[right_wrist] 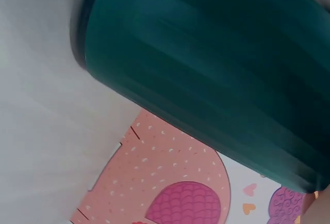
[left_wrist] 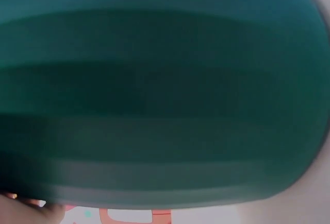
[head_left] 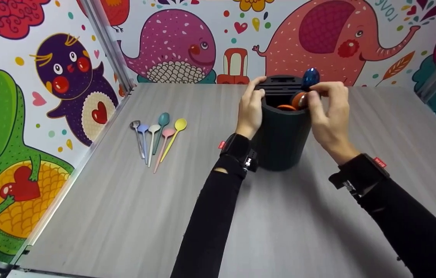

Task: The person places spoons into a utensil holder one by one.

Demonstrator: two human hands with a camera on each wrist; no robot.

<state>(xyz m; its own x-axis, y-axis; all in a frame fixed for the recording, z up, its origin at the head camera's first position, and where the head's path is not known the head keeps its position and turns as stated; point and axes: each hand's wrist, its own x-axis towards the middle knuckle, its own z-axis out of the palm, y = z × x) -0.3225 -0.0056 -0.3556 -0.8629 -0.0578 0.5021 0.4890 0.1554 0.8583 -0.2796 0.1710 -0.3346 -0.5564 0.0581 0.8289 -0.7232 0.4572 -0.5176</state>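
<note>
A dark container (head_left: 283, 139) stands on the surface (head_left: 125, 224) between the two grips: near black from the head, deep green in both wrist views, with tall sides banded lengthwise in lighter and darker strips and a rounded bottom edge. Its top has a thick rim, and a slotted black part (head_left: 279, 82) sits on the far side of the mouth. Just beside the right grip, a glossy blue spoon head (head_left: 310, 78) rises above the rim; below it sits a shiny orange-brown piece (head_left: 299, 99), and closer to the left grip an orange piece (head_left: 286, 107) shows low in the mouth.

The left grip (head_left: 251, 110) is wrapped on the container's left side, fingers curled over the rim. The right grip (head_left: 330, 116) is at the right of the rim, thumb and forefinger nearly together; I cannot tell whether they pinch the blue spoon or the orange-brown piece.

Well left of the left grip, six spoons lie fanned, heads away from the person: silver (head_left: 135, 124), periwinkle (head_left: 143, 128), off-white (head_left: 154, 128), teal (head_left: 163, 119), pink (head_left: 168, 133) and yellow (head_left: 180, 124). Beyond both grips stands a cartoon-animal wall (head_left: 241, 38).
</note>
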